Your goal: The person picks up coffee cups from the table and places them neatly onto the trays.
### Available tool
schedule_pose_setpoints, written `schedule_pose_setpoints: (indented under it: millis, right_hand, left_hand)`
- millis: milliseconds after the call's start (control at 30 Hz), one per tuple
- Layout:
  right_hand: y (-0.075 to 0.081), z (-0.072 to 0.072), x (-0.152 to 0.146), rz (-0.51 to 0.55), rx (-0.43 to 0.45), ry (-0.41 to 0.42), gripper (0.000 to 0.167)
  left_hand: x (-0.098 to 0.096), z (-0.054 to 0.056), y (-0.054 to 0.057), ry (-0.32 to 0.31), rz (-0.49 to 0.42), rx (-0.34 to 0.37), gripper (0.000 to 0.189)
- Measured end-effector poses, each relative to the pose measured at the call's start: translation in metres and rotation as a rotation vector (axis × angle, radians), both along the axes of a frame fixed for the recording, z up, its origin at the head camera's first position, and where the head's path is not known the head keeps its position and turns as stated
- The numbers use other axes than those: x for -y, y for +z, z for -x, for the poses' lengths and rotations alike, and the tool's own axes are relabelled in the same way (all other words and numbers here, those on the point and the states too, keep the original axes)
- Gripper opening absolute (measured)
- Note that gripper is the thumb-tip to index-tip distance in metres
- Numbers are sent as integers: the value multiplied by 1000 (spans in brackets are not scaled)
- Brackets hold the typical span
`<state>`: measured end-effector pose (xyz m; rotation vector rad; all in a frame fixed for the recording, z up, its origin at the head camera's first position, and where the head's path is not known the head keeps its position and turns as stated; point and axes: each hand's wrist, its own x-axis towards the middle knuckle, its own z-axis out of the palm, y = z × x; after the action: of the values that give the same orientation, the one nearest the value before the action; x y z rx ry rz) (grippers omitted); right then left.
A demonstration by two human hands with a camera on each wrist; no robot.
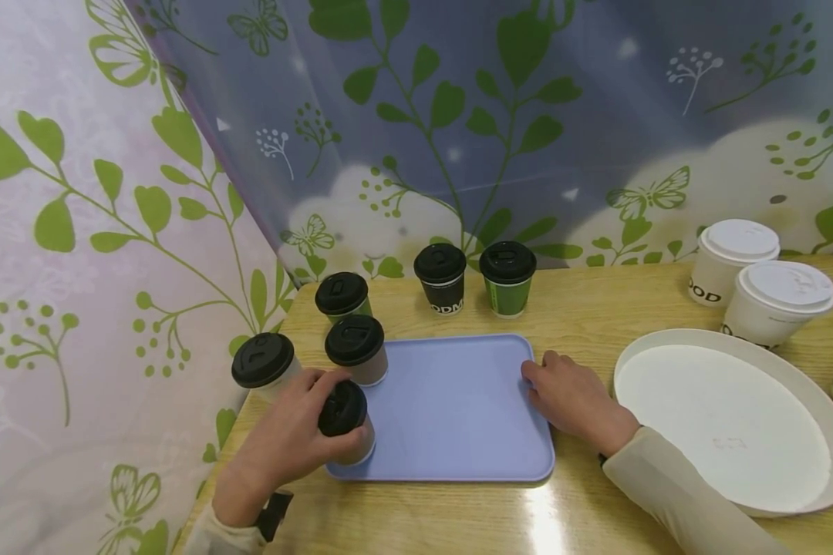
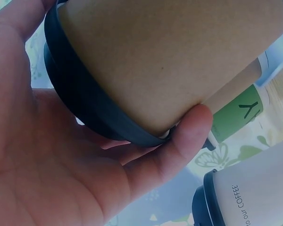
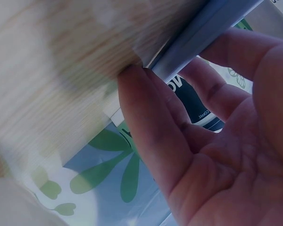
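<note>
My left hand [image 1: 284,439] grips a brown paper coffee cup [image 1: 359,447] by its black lid, fingers and thumb around it. That cup stands upright at the near left corner of a blue tray [image 1: 458,416]; the left wrist view shows its brown side [image 2: 170,52] close up. Behind it on the tray's left side is another brown cup [image 1: 368,366] with a black lid. A white cup with a black lid [image 1: 264,359] sits off the tray, just left of my hand. At the tray's right edge my right hand [image 1: 572,393] holds the rim between thumb and fingers.
Along the back stand two green cups, one left [image 1: 343,297] and one middle [image 1: 510,289], and a black cup [image 1: 440,281]. To the right lie a round white tray [image 1: 628,362] and two white-lidded cups [image 1: 732,258]. Patterned cloth [image 1: 458,116] hangs behind the wooden table [image 1: 416,512].
</note>
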<state>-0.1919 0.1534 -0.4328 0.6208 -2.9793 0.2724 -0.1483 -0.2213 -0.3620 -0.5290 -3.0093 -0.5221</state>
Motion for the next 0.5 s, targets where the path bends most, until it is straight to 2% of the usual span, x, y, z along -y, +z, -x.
schedule_pose_setpoints:
  millis: [500]
  right_hand:
    - [2, 1, 1, -3, 38, -10, 11]
  left_hand:
    - [1, -2, -1, 12, 6, 24, 74]
